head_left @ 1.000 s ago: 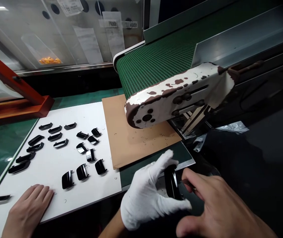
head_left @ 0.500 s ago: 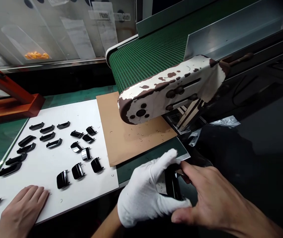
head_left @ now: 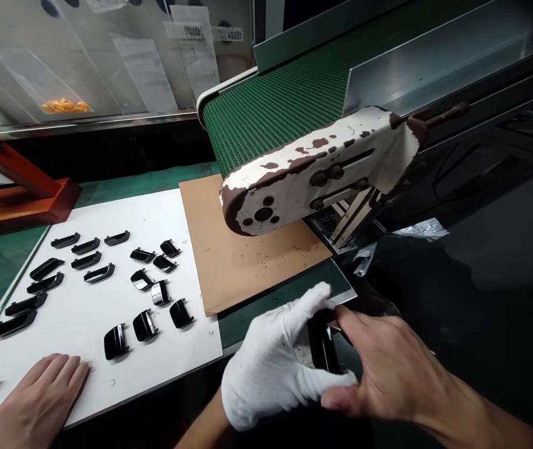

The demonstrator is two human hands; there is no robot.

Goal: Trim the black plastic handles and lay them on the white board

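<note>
My left hand [head_left: 273, 362], in a white glove, grips a glossy black plastic part [head_left: 323, 346] between thumb and fingers. From the other side my right hand [head_left: 388, 362], bare, has its fingers and thumb closed on the ends of the same part. Much of the part is hidden by the glove and fingers. To the left, several similar glossy black parts lie spread on a white sheet [head_left: 154, 368]: long narrow ones [head_left: 25, 304] and shorter, broader ones [head_left: 144, 325].
Another person's bare hand [head_left: 42, 396] rests on the sheet at lower left. A green conveyor belt [head_left: 275, 112] ends in a chipped white housing [head_left: 294, 171] above brown cardboard [head_left: 219, 268] dotted with small curved slivers. An orange frame [head_left: 27, 193] stands at left.
The view has shifted slightly, moving the sheet and parts a little left. Both hands keep their hold on the black part almost unchanged. A small curved sliver now shows against the conveyor housing.
</note>
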